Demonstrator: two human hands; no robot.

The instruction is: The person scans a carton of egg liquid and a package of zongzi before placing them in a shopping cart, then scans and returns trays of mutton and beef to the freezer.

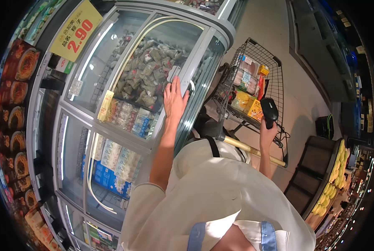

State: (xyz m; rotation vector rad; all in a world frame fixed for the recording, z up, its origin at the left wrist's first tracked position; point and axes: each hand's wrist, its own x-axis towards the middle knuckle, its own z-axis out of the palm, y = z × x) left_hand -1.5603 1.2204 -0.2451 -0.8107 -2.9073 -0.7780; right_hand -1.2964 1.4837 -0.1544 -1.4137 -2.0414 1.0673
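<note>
My left hand (175,100) lies on the metal frame of a chest freezer's glass lid (183,48), fingers stretched out toward a small light-coloured handle (174,73). Under the glass are piles of dark green wrapped bundles (147,69), with packs in blue and white wrapping (141,122) beside them. In my right hand (268,133), closed around its grip, is a black handheld scanner (269,109). It is held upright near the handle end of a wire shopping cart (275,62). A dark cord (283,134) hangs next to this hand.
The cart carries a yellow box (255,109), a yellow bag (241,100) and packs of pale items (245,80). Its yellowish handlebar (250,148) crosses in front of my body. A yellow price sign (76,31) stands at left. Bananas (330,190) sit on a rack at right.
</note>
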